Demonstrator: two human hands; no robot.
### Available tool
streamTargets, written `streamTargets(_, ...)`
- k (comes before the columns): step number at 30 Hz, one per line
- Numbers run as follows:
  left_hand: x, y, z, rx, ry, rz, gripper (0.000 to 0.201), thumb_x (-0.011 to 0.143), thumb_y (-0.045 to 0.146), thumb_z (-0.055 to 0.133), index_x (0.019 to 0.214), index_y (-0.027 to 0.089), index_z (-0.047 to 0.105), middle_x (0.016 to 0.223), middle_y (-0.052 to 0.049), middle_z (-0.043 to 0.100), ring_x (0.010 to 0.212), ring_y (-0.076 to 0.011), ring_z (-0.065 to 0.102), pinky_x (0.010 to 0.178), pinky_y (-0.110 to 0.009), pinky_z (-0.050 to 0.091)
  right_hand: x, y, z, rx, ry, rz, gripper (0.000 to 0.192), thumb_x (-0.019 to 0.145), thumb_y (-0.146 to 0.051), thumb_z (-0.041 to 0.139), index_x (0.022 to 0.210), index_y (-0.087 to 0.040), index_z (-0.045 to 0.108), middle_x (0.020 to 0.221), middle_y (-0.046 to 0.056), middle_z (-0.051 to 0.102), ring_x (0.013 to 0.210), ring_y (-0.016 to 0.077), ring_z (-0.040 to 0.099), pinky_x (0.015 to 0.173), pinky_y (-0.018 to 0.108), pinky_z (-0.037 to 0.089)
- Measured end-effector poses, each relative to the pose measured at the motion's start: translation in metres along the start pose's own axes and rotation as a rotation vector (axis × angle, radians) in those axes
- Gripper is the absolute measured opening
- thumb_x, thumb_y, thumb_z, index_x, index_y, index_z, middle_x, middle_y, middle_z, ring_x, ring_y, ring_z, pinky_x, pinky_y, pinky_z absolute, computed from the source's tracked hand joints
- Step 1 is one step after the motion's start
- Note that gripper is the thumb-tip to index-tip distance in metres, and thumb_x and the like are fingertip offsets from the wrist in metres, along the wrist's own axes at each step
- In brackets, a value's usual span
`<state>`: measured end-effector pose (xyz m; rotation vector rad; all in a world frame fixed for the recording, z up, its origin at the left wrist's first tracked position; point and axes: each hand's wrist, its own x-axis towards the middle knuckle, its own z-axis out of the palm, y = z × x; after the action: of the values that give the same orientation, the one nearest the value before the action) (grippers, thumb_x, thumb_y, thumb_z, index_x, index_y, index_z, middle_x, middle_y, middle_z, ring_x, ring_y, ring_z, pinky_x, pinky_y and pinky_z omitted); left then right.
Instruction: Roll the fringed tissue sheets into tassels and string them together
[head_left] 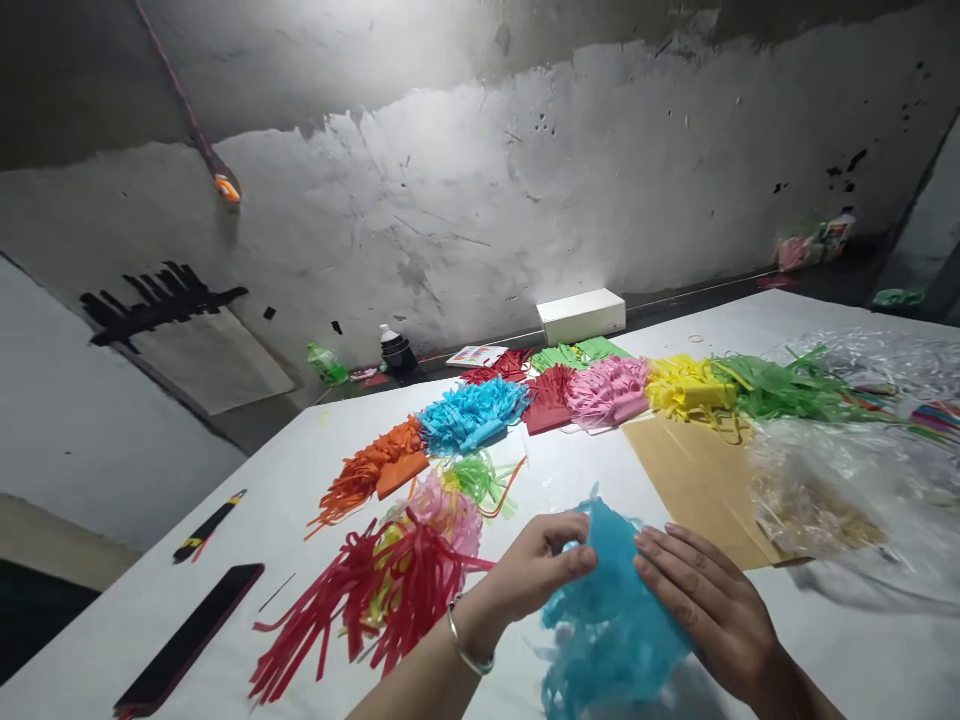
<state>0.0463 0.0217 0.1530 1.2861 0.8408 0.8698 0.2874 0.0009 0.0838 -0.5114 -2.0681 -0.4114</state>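
Blue fringed tissue paper (611, 610) lies on the white table in front of me, its strips hanging along the left side. My left hand (536, 565) has its fingers curled and its thumb against the paper's upper left edge, pinching it. A silver bangle (469, 640) circles that wrist. My right hand (701, 605) rests flat on the paper's right side, fingers stretched out. Left of my hands, a loose heap of red paper strips (416, 580) lies over pink strips (450, 510) and yellow ones. Light green strips (476, 475) sit just behind.
Fringed bundles curve across the table: orange (382, 465), blue (472, 415), red (550, 398), pink (611, 392), yellow (690, 388) and green (791, 388). Brown paper (697, 480) and clear plastic (832, 500) lie right. A cutter knife (210, 525) and black phone-like slab (191, 638) lie left. A white box (581, 316) stands behind.
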Motion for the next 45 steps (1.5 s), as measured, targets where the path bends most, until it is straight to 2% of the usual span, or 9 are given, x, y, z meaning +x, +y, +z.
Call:
streamTargets(6, -0.01, -0.031, 0.023, -0.359, -0.159, -0.198, 0.071, 0.081, 0.081, 0.056, 0.101, 0.015, 0.073, 0.08, -0.005, 0.067, 0.069, -0.0176, 0.064, 0.068, -0.028, 0.048, -0.005, 0.01, 0.016, -0.012, 0.072, 0.092, 0.042, 0.099, -0.004, 0.04, 0.137, -0.008, 0.059, 0.117, 0.016, 0.076, 0.124, 0.0227, 0.065, 0.105, 0.042, 0.055)
streamTargets(10, -0.013, -0.064, 0.045, -0.613, -0.342, -0.369, 0.07, 0.07, 0.066, 0.079, 0.114, 0.012, 0.072, 0.087, -0.008, 0.073, 0.077, -0.0221, 0.072, 0.074, -0.032, 0.052, -0.01, 0.038, 0.02, -0.071, 0.044, 0.12, 0.046, 0.097, -0.004, 0.045, 0.142, -0.011, 0.055, 0.113, 0.014, 0.077, 0.115, 0.0214, 0.07, 0.101, 0.04, 0.058)
streamTargets(16, 0.0, -0.071, 0.062, -0.599, -0.197, -0.356, 0.032, 0.061, 0.033, 0.088, 0.07, 0.009, 0.069, 0.06, -0.001, 0.062, 0.05, -0.0114, 0.061, 0.063, -0.028, 0.056, -0.006, 0.083, -0.048, -0.281, 0.021, 0.102, 0.056, 0.094, 0.003, 0.045, 0.148, -0.011, 0.05, 0.134, 0.019, 0.067, 0.133, 0.0271, 0.058, 0.114, 0.049, 0.046)
streamTargets(20, -0.018, -0.071, 0.027, -0.548, -0.146, -0.392, 0.03, 0.065, 0.027, 0.084, 0.082, 0.01, 0.068, 0.064, -0.003, 0.066, 0.046, -0.0114, 0.061, 0.051, -0.024, 0.053, -0.016, 0.056, -0.059, -0.36, -0.175, -0.025, 0.048, 0.098, -0.001, 0.038, 0.144, -0.002, 0.052, 0.143, 0.02, 0.06, 0.141, 0.0298, 0.048, 0.119, 0.05, 0.039)
streamTargets(26, -0.094, -0.068, -0.066, -0.011, 0.173, -0.546, 0.05, 0.075, 0.017, 0.069, 0.124, 0.018, 0.058, 0.07, 0.001, 0.071, 0.052, -0.0116, 0.061, 0.048, -0.018, 0.045, -0.062, -0.029, 0.036, -0.092, -0.307, 0.051, 0.038, 0.095, -0.003, 0.042, 0.117, -0.01, 0.071, 0.122, 0.011, 0.075, 0.119, 0.0224, 0.067, 0.105, 0.041, 0.053)
streamTargets(30, -0.133, -0.069, -0.079, 0.73, 0.537, -0.248, 0.044, 0.08, 0.02, 0.061, 0.123, 0.022, 0.063, 0.107, -0.008, 0.074, 0.104, -0.0275, 0.069, 0.092, -0.043, 0.056, -0.073, -0.066, 0.069, 0.008, -0.315, 0.089, 0.036, 0.09, -0.003, 0.045, 0.112, -0.012, 0.073, 0.118, 0.01, 0.076, 0.115, 0.0221, 0.068, 0.104, 0.04, 0.051)
streamTargets(33, -0.135, -0.087, -0.043, 1.127, 0.52, 0.14, 0.043, 0.087, 0.018, 0.057, 0.129, 0.024, 0.061, 0.127, -0.013, 0.067, 0.123, -0.0312, 0.061, 0.103, -0.051, 0.051, -0.069, -0.078, 0.073, 0.04, -0.323, 0.119, 0.04, 0.089, 0.0, 0.045, 0.118, -0.011, 0.07, 0.122, 0.012, 0.074, 0.121, 0.0238, 0.064, 0.103, 0.04, 0.05)
streamTargets(38, -0.113, -0.131, 0.025, 1.209, 0.221, 0.336, 0.037, 0.082, 0.011, 0.059, 0.119, 0.017, 0.061, 0.114, -0.015, 0.07, 0.102, -0.0311, 0.066, 0.087, -0.049, 0.059, -0.062, -0.084, 0.071, 0.069, -0.318, 0.264, 0.039, 0.091, -0.002, 0.042, 0.115, -0.013, 0.07, 0.12, 0.011, 0.074, 0.112, 0.0241, 0.066, 0.1, 0.041, 0.045)
streamTargets(45, -0.114, -0.142, 0.021, 1.093, 0.219, 0.316, 0.029, 0.092, 0.007, 0.053, 0.118, 0.016, 0.061, 0.111, -0.014, 0.07, 0.103, -0.0287, 0.064, 0.088, -0.046, 0.058, -0.092, -0.028, 0.031, -0.22, -0.465, 0.374, 0.031, 0.093, -0.013, 0.048, 0.117, -0.015, 0.068, 0.119, 0.014, 0.073, 0.111, 0.0335, 0.066, 0.104, 0.057, 0.037)
